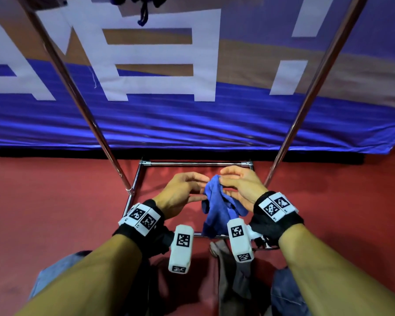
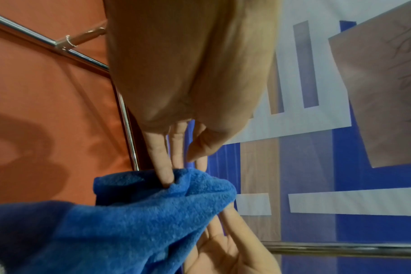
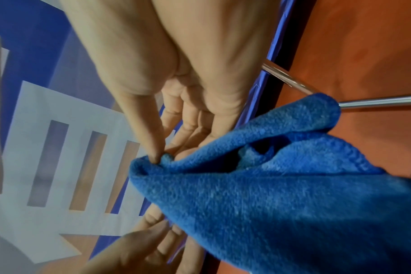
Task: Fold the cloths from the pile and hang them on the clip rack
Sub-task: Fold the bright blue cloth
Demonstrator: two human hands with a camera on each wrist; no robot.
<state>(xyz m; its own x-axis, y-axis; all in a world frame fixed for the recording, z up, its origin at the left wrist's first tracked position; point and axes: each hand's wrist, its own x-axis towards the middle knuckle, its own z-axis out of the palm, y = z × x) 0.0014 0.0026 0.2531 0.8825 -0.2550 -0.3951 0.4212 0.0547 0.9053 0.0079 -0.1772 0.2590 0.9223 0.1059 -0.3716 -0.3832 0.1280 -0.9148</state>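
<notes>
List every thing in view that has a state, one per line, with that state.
blue cloth: bunched, unfolded, held up in the air, hanging down.
right hand: pinches the cloth's top edge between thumb and fingers.
left hand: fingers extended, fingertips touching the cloth; no clear grip.
metal rack: standing on the red floor, base frame under the hands.
grey cloth: crumpled, lying low near the person.

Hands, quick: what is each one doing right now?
Left hand: open, straight fingers touching the blue cloth, no curl round it.
Right hand: pinches the blue cloth's top edge between thumb and fingers.
</notes>
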